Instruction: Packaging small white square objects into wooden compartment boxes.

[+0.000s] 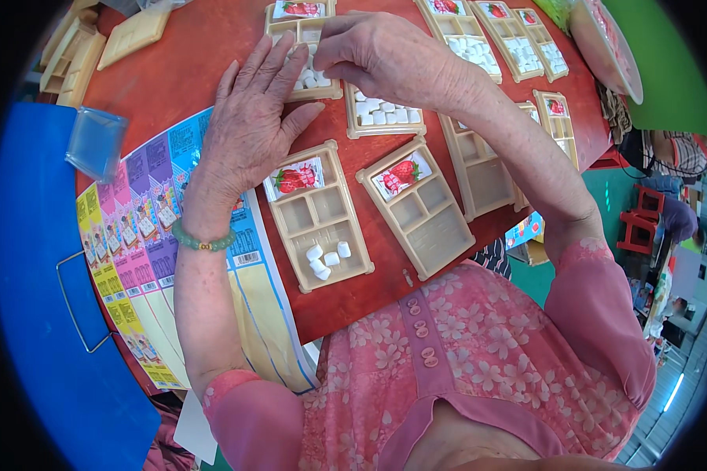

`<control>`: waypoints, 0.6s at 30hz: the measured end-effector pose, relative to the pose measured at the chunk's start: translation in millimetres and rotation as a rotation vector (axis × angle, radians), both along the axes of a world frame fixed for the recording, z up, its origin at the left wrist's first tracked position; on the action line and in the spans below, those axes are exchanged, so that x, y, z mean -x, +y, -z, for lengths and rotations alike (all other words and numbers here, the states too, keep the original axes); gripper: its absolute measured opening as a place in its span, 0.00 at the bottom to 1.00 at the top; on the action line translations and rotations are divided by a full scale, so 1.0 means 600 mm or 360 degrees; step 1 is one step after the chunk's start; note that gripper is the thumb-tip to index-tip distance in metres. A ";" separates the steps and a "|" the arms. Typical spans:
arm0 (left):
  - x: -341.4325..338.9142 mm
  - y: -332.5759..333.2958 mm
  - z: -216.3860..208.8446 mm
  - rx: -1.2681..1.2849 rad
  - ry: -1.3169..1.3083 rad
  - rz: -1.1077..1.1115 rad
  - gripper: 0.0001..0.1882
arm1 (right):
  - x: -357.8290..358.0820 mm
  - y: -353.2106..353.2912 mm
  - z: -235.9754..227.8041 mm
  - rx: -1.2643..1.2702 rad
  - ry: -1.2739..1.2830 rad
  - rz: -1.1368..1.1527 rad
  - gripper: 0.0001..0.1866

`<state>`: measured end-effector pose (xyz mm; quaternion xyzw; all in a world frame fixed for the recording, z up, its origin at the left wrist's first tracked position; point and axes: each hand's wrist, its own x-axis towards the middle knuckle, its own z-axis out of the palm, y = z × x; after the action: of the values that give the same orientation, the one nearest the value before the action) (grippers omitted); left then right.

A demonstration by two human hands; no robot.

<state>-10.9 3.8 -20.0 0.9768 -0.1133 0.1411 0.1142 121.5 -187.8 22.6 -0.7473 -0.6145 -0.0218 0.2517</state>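
Note:
My left hand is open, its fingers stretched out with their tips at the left side of a beige divided tray. That tray holds white marshmallow-like pieces and a strawberry-printed packet. Over the tray's right side, my right hand is closed, thumb and fingers pinched together; whatever lies between them is hidden. Just below sits another tray filled with white pieces. Nearer to me, one tray has a strawberry packet and several white pieces; the tray beside it shows only its packet.
More filled trays line the far right of the red table, beside a large bowl. Printed card sheets lie left, under a transparent box. Stacked trays stand far left. People and red stools are at right.

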 end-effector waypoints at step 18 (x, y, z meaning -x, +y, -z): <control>-0.001 -0.007 -0.002 0.0032 -0.0004 -0.0023 0.39 | -0.028 -0.019 -0.015 0.0094 0.0320 -0.0003 0.09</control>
<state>-10.3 -0.5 -18.7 0.9763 -0.1051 0.1441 0.1228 138.3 -199.0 31.9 -0.7522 -0.5873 0.0715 0.2900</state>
